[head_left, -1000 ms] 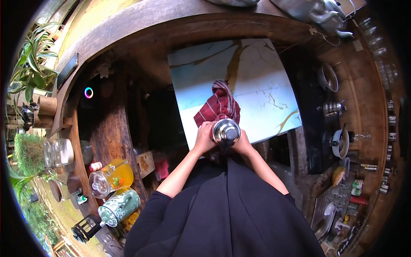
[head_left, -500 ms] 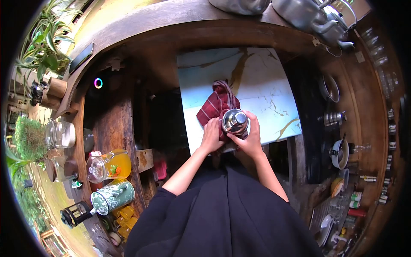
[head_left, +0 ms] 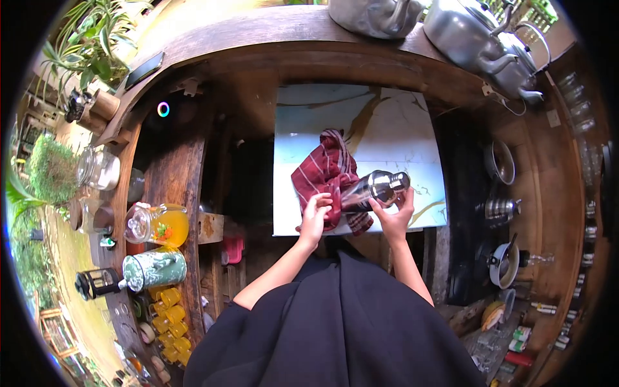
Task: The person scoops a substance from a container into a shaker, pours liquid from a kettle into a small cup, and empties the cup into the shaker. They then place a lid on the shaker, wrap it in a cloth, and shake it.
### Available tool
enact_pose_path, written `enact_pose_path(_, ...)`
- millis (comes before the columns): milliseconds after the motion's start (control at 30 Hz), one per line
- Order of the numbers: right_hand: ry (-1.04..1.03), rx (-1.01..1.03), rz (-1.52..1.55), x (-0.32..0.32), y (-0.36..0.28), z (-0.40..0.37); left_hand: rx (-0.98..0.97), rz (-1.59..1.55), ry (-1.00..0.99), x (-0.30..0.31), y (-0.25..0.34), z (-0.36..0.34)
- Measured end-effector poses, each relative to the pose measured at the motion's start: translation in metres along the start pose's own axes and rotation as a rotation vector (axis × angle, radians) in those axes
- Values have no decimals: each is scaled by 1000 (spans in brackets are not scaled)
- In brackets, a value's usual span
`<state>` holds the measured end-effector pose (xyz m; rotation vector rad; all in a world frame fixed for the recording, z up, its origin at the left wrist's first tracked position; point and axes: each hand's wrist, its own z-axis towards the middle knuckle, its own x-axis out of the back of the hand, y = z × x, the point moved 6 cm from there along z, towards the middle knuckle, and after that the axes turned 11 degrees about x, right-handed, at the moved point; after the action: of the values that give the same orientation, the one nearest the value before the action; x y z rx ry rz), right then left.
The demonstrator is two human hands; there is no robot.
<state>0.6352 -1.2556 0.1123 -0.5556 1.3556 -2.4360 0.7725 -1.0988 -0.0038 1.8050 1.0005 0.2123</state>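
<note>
A shiny metal shaker (head_left: 375,191) is tilted onto its side above the marble-patterned board (head_left: 393,122), its cap end pointing right. My right hand (head_left: 394,214) grips it near the shoulder and cap, with the fingers wrapped round. My left hand (head_left: 317,215) holds a red plaid cloth (head_left: 320,169) against the shaker's base. The cloth covers the base end, and part of it spreads over the board beyond my left hand. Another fold hangs below the shaker, by the board's near edge.
Metal kettles (head_left: 464,32) stand on the wooden ledge ahead. At left are a pitcher of orange drink (head_left: 169,225), a green speckled pot (head_left: 155,269), a French press (head_left: 97,284) and yellow cups (head_left: 169,316). Pans (head_left: 504,266) sit at right.
The shaker has gone from nearly upright to lying tilted with its cap to the right. My right hand has moved right with it, and my hands are farther apart. The view has shifted slightly.
</note>
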Motion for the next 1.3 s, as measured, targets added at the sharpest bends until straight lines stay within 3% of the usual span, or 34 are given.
enact_pose_path(67, -26, 56, 13, 9, -22, 5, 313, -213, -70, -21, -19, -6)
enact_pose_path(133, -55, 136, -20, 18, -41, 9, 415, -427, -242, -38, -26, -9)
enact_pose_path(267, -157, 185, -33, 29, -54, 13, 213, -569, -41, -46, -1, -20)
enact_pose_path(400, -234, 406, -112, 26, -55, 14, 157, -692, -60, -47, 9, -20)
enact_pose_path(533, -354, 416, -65, 16, -39, 20, 65, -719, 82, -44, 29, -41)
enact_pose_path(733, -474, 765, 139, -19, -73, 20, -99, -793, 167, -22, 24, -84)
enact_pose_path(800, -570, 666, 340, -39, -84, 21, -103, -779, 198, -16, 16, -100)
enact_pose_path(900, -541, 692, 349, -55, -112, 19, -148, -831, 225, -10, 6, -120)
enact_pose_path(967, -679, 645, 500, -73, -114, 5, -160, -948, 235, -7, 0, -131)
enact_pose_path(1300, -844, 803, 700, -135, -216, -95, -288, -1189, 261, 76, -39, -214)
